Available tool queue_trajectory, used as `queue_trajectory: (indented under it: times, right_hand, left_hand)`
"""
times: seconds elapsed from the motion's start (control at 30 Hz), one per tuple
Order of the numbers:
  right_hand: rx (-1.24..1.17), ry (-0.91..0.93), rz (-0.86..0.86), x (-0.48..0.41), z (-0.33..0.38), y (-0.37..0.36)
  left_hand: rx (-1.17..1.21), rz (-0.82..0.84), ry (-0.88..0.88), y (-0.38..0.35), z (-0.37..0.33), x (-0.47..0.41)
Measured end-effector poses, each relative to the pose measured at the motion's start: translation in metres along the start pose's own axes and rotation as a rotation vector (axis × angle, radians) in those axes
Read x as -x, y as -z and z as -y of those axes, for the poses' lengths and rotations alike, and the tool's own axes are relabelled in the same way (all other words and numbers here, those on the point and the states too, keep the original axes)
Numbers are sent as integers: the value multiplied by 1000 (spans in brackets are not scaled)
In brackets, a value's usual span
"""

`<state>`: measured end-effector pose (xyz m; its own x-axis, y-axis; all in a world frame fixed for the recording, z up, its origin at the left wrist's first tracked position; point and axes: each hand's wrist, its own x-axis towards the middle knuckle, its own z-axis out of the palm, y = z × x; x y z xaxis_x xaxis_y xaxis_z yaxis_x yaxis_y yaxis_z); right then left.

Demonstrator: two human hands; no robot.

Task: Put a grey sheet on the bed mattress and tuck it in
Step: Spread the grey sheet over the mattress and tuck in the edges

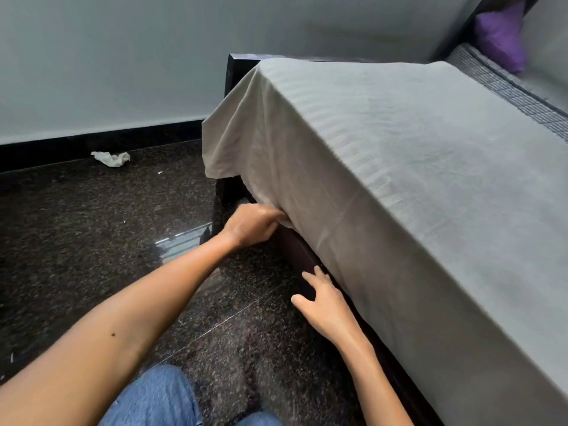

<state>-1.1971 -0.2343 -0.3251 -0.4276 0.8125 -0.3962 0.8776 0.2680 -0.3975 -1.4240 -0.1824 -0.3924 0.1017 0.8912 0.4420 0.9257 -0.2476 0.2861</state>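
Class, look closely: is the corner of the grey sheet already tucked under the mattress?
No, the corner of the grey sheet hangs loose over the end of the dark bed frame.

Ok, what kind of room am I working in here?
Most likely a home bedroom: a dark bed frame by a plain wall, a grey sheet draped over the mattress, and what looks like a purple pillow at the far end.

Was a home bedroom: bed with dark wooden frame (233, 75), grey sheet (384, 155) draped over the mattress, purple pillow (499, 35) at the far end, plain pale wall (107, 63), polished dark speckled stone floor (92, 226), crumpled tissue (112, 158) by the skirting.
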Motion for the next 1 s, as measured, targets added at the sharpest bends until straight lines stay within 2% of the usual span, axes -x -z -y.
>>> queue_trajectory:
  times: [0.07,0.13,0.27,0.33,0.43,0.63,0.77,0.87,1.0]
  right_hand:
    - [-19,17,-66,-3,6,0]
    - [-86,33,-139,-14,16,-1]
    - [-77,164,-231,-47,48,-1]
    - [-49,201,-258,-68,64,0]
    - [-3,168,-295,-96,77,-4]
    - [153,37,-298,-113,88,-23]
    - [217,-8,-355,-122,93,-36]
    - [168,-50,-399,-134,95,-31]
    - [172,-113,-374,-147,100,-27]
  left_hand:
    - [3,-65,172,10,18,2]
    - [-60,-74,225,19,35,5]
    - [-39,-94,248,19,32,11]
    - [-26,-68,201,14,24,8]
    - [-18,9,187,4,17,2]
    - [47,-23,274,1,22,-2]
    - [-47,140,288,0,24,-8]
    - [-129,226,300,6,25,-20]
    - [-169,373,356,10,31,-36]
